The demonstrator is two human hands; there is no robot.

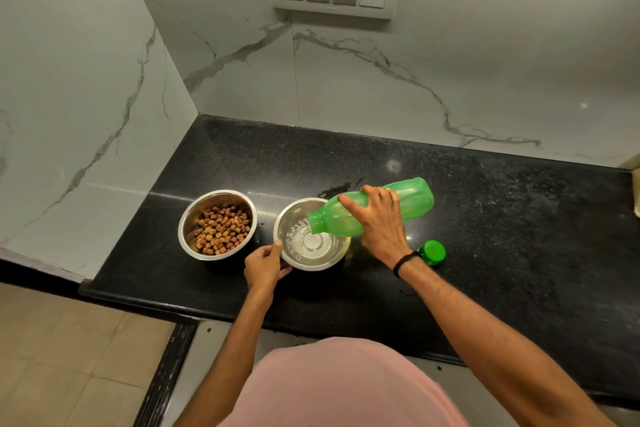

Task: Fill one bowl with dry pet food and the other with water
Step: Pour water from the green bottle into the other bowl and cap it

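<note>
While you pour, left to right:
Food bowl (217, 224): on the black counter (485, 218), holding brown kibble (221, 230).
Left hand (265, 265): your fingers curl on the water bowl (313, 236) rim.
Right hand (379, 218): wrapped around the tipped green bottle (374, 206), mouth over the bowl, water inside.
Cap (431, 252): on the counter, beside your right wrist.

No readable text, label, brand or number shows on anything in view.
</note>
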